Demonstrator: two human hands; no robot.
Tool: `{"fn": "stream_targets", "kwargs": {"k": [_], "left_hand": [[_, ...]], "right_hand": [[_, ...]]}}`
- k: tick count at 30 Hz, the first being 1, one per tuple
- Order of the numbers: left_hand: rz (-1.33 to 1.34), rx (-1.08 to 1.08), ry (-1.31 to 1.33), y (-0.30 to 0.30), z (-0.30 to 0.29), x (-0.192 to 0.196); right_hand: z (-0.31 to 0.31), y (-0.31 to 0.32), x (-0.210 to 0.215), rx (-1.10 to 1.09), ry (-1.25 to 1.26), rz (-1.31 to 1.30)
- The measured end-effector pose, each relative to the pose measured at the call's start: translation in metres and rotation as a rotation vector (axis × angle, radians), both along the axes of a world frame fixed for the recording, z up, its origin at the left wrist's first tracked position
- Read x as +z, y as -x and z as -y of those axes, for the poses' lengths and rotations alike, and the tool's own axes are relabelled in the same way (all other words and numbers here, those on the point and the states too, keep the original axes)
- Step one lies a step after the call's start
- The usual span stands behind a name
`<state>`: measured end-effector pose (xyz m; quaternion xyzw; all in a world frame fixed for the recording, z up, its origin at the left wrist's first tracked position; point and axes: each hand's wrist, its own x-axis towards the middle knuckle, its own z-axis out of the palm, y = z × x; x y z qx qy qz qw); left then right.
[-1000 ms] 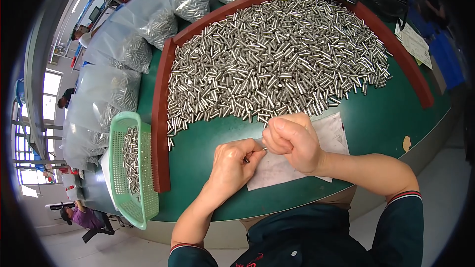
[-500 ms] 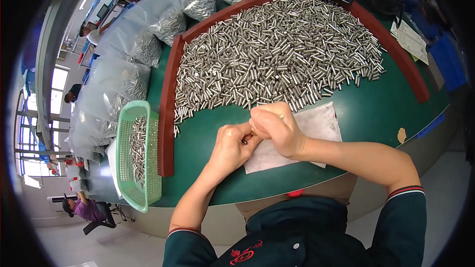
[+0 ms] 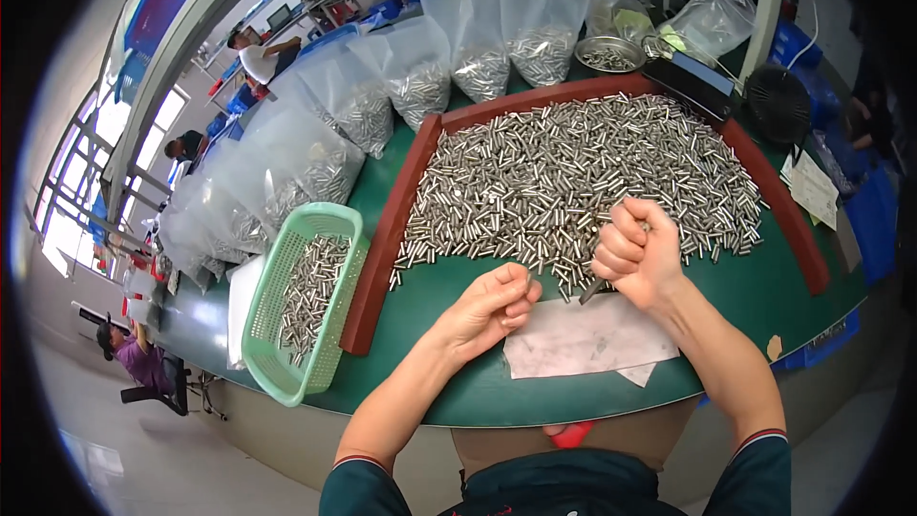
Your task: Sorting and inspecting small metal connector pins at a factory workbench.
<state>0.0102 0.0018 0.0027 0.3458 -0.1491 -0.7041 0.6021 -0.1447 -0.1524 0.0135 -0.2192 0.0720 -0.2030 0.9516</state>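
**Loose pins, tight fist**

Right of centre, the right hand [image 3: 638,253] is clenched on a bundle of small metal pins [image 3: 589,290], one end poking out below the fist. Just left, the left hand [image 3: 489,309] curls its fingers together; whether it pinches a pin I cannot tell. Both hover at the near edge of the pin heap [image 3: 573,182], above the white paper sheet [image 3: 587,344]. A slackened fist could likely drop pins onto the green table [image 3: 764,296], where they may roll off.
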Motion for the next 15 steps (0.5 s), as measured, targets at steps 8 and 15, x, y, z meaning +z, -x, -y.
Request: {"fn": "stream_targets", "kwargs": {"k": [8,15], "left_hand": [[0.014,0.051,-0.029,-0.0064,0.0061,-0.0032],[0.093,0.083,-0.032,-0.0061,0.0053,-0.0083]], "right_hand": [[0.0057,-0.0035,-0.0016,-0.060,0.026,-0.066],[0.0052,-0.0061,-0.0026,-0.057,0.046,-0.051]]}}
